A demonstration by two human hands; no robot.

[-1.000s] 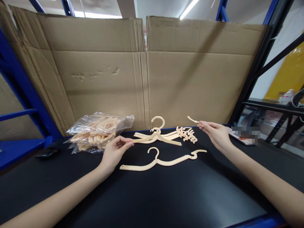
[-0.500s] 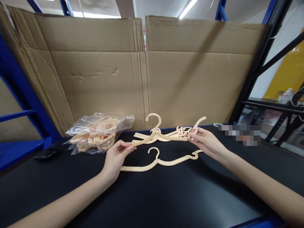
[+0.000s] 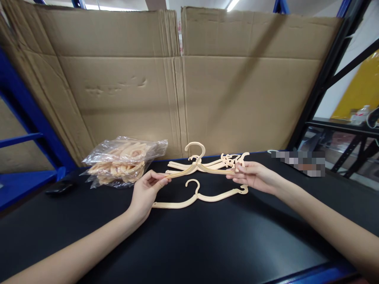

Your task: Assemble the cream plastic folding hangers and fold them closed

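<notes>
My left hand (image 3: pixel 146 188) pinches the left arm tip of a cream plastic hanger (image 3: pixel 197 165), lifted slightly above the black table (image 3: pixel 189 240). My right hand (image 3: pixel 254 176) is closed on that hanger's right end, where a small curved cream clip (image 3: pixel 243 158) sticks up by my fingers. A second cream hanger (image 3: pixel 200 196) lies flat on the table just in front, between my hands. Behind the held hanger lies a small pile of more hangers and clips (image 3: pixel 225 161).
A clear plastic bag of cream hangers (image 3: pixel 121 161) sits at the back left. Tall cardboard sheets (image 3: pixel 183 83) wall off the rear. Blue rack posts (image 3: pixel 26 118) stand left, a dark frame (image 3: pixel 322 83) right. A small black object (image 3: pixel 57 187) lies far left.
My right hand came in from the right with a small cream piece and now grips the right end of the hanger. The left hand has kept its pinch. The camera tilted down slightly.
</notes>
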